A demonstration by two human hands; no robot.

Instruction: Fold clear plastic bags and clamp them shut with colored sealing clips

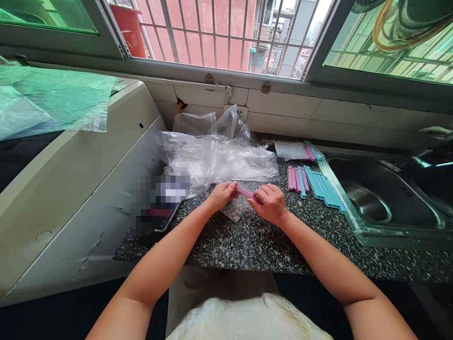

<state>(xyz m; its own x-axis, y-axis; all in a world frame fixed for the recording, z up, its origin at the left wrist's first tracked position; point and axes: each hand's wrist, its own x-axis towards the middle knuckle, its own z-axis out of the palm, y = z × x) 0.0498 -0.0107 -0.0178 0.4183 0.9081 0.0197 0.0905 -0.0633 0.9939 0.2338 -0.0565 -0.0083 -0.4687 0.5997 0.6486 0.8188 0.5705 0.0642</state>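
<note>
A pink bag clip (247, 192) is held level between my two hands, above the front part of the counter. My left hand (223, 195) pinches its left end. Fingers of my right hand (271, 203) are closed around its right end. A small clear plastic bag (235, 208) hangs below the clip between the hands; whether the clip is fastened on it I cannot tell. To the right lie several blue bag clips (323, 189) in a row, beside several pink bag clips (293, 178) with a blue one among them.
Crumpled clear plastic bags (219, 158) lie behind my hands. A blurred phone-like device (166, 203) is at left, near a white appliance side (116, 189). The sink rim (348, 215) bounds the counter at right. A flat clear packet (292, 150) lies toward the wall.
</note>
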